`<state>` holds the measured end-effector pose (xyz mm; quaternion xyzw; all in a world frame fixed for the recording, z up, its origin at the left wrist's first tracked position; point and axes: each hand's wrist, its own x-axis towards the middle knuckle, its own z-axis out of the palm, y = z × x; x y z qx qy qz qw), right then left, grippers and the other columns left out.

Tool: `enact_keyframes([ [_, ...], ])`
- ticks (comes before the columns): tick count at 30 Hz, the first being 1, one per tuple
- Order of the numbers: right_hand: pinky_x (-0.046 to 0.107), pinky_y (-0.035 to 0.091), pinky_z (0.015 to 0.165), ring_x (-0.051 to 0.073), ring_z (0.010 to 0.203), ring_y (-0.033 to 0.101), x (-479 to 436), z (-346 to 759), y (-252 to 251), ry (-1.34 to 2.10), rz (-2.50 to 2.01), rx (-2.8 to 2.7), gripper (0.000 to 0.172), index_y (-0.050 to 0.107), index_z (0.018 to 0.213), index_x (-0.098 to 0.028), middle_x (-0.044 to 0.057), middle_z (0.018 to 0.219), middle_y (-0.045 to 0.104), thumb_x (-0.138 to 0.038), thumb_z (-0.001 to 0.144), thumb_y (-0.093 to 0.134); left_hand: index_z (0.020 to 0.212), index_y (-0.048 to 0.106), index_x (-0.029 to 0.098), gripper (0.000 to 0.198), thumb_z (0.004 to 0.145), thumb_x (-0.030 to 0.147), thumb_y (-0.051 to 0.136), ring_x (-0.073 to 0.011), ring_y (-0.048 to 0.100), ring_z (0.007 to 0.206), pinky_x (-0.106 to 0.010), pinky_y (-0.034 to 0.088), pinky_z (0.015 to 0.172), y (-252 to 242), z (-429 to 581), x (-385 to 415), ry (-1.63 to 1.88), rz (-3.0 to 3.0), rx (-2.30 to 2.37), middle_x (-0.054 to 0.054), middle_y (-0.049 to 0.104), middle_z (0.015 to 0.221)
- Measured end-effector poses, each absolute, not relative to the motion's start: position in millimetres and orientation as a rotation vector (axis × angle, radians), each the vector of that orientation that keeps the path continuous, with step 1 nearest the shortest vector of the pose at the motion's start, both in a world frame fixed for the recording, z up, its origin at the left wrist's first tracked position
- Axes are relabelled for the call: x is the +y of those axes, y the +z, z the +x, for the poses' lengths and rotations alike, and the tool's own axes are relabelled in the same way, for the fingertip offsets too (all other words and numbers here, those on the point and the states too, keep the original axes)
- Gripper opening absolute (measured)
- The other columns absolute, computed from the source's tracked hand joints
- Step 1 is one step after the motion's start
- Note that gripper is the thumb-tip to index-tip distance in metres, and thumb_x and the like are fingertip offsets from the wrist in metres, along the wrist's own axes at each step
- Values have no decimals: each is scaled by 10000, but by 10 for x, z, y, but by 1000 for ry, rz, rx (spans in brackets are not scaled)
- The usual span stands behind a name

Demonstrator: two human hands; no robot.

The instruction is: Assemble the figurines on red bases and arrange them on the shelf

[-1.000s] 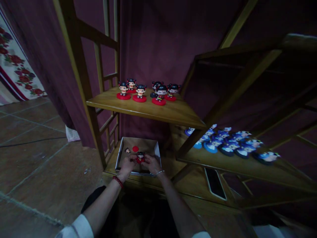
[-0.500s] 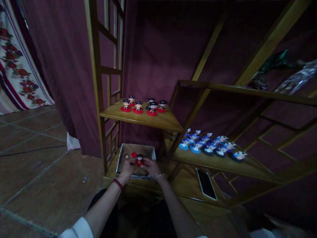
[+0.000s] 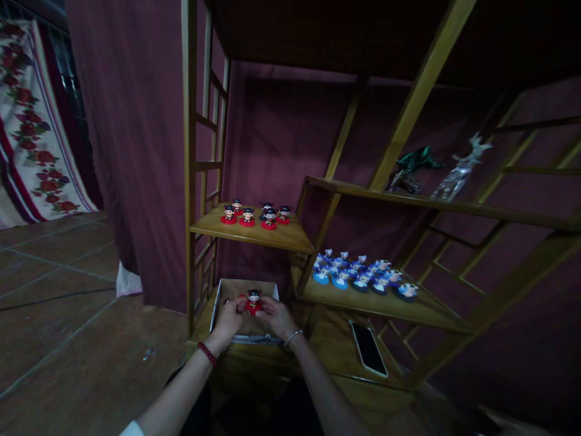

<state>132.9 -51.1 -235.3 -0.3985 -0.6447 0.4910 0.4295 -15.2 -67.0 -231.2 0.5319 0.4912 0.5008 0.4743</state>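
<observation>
Left hand [image 3: 230, 321]: fingers are gripping figurine [image 3: 253, 298] at left.
Right hand [image 3: 280, 318]: fingers are gripping its right side.
Box [image 3: 263, 285]: is sitting at left edge of shelf [image 3: 333, 339].

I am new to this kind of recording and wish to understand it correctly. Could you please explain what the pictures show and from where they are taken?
There is no machine here: a person works with two bare hands. One camera, worn on the head, looks forward and down. The left hand and the right hand hold a red figurine with black hair between their fingers, at an open box. On the shelf above the box stand six dark-haired figurines. To the right, another shelf bears a group of blue-and-white figurines; below it lies what looks like a phone.
</observation>
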Motion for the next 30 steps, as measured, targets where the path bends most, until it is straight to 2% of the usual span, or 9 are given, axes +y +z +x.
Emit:
enact_keyframes([
  [6, 376, 447, 864, 193, 878, 617, -642, 1337, -2090, 1177, -971, -1591, 372, 589, 937, -202, 39, 927, 670, -294, 591, 693, 856, 628, 99, 284, 581, 88, 559, -119, 549, 640, -218, 423, 638, -2088, -170, -789, 1261, 1310, 1129, -35, 653, 724],
  [14, 318, 476, 828, 159, 844, 611, -779, 1318, -1745, 1141, -981, -1541, 408, 556, 924, -215, 12, 896, 649, -245, 546, 709, 921, 625, 116, 338, 598, 214, 639, -143, 572, 715, -247, 442, 679, -1799, -224, -891, 1294, 1387, 1045, -56, 660, 821],
  [21, 321, 487, 812, 163, 851, 601, -910, 1299, -1463, 1060, -989, -1559, 422, 547, 940, -204, 33, 906, 633, -254, 551, 704, 933, 629, 116, 341, 610, 225, 646, -124, 544, 654, -240, 438, 634, -1495, -283, -1046, 1338, 1444, 1108, -38, 633, 733],
  [30, 323, 486, 814, 151, 828, 598, -1036, 1316, -1142, 971, -945, -1602, 395, 547, 935, -196, 34, 892, 630, -262, 573, 689, 931, 633, 117, 308, 634, 197, 608, -120, 528, 652, -235, 436, 616, -1202, -287, -1115, 1358, 1567, 1095, -36, 613, 735],
])
